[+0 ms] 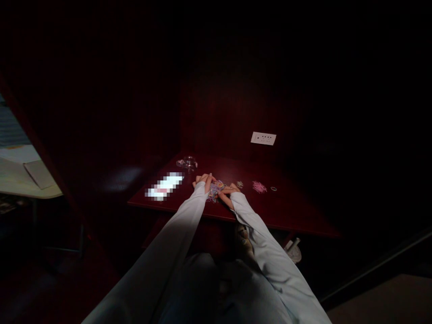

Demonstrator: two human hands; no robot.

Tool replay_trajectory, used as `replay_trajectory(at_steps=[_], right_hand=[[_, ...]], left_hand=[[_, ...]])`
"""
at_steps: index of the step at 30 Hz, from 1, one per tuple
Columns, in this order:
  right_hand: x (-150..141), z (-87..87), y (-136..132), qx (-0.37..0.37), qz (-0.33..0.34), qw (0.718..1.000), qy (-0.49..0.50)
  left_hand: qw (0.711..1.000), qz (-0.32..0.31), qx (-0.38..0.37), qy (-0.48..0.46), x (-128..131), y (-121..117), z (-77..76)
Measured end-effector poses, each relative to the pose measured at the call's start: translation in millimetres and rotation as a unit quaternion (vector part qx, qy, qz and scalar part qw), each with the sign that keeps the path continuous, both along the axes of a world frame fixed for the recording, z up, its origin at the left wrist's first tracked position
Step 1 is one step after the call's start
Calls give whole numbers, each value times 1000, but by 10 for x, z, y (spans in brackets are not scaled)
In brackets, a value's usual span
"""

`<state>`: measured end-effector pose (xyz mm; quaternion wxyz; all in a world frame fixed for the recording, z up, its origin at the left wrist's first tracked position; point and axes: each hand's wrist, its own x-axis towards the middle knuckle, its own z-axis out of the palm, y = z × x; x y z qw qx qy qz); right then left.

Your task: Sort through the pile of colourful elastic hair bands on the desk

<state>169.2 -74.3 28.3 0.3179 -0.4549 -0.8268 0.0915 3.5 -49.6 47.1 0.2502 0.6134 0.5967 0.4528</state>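
Note:
A mixed heap of small coloured elastic bands [214,192], mostly purple and grey, lies near the front of the dark red desk. My left hand [204,179] rests at the heap's left and far side, fingers stretched over its edge. From the right, my right hand [228,195] reaches in with its fingers apart, touching the bands. Some fingertips are hidden among them, and no single band shows clearly in either hand. Just past my right hand sits a small pale cluster of bands [239,184]. Farther right lies a pink pile of bands [259,186].
A single pale ring [273,189] lies right of the pink pile. Toward the back left stands a clear jar [189,163]. A bright, blurred-out flat object [164,186] lies on the desk [297,211] at left. A white socket plate [263,138] is on the back panel.

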Motion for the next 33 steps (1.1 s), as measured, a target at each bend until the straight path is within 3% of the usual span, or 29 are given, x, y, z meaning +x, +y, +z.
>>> replay_trajectory(at_steps=[10, 17, 27, 33], right_hand=[[-9, -7, 25, 26, -58, 997, -31], [-27, -1, -13, 18, -47, 998, -46], [3, -29, 49, 22, -25, 999, 5], [26, -54, 105, 24, -65, 996, 48]], left_hand=[[1000, -2, -2, 6, 10, -23, 25], [1000, -7, 2, 3, 9, -25, 33], [1000, -9, 4, -6, 11, 17, -3], [999, -19, 20, 35, -6, 52, -82]])
